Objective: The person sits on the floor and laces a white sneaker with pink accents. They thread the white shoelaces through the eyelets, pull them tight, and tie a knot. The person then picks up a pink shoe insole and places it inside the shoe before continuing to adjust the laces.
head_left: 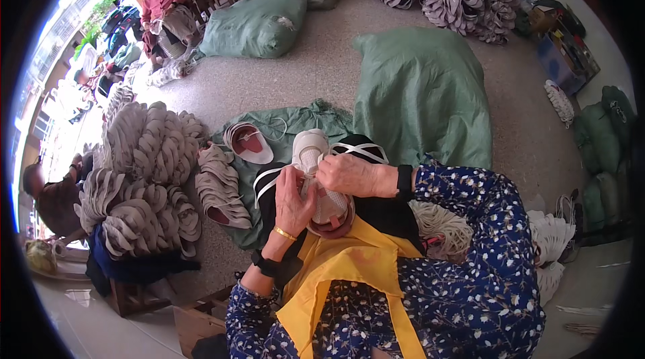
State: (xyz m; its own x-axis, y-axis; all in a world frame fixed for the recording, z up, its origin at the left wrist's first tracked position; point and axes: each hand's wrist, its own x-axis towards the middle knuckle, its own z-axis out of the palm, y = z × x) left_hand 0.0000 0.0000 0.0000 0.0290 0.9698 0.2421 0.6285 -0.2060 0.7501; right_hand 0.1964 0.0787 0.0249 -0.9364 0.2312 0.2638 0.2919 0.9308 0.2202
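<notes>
A whitish shoe upper point(310, 144) with a reddish lining lies on my lap, its rounded toe pointing away from me. My left hand point(293, 203) is closed on its left edge, fingertips at the middle opening. From the right, my right hand point(348, 175) pinches at the same opening; what sits between its fingertips is too small to make out. White laces point(368, 151) lie across the dark cloth over my knees. Beneath the upper spreads a yellow apron point(349, 258).
Beside my left knee lie a loose upper point(248, 143) and a stacked row of uppers point(222, 188). Larger bundles point(151, 144) rise further left. Green sacks point(423, 90) stand ahead. A bundle of pale laces point(440, 228) is at my right. Another person point(164, 6) sits at the far left.
</notes>
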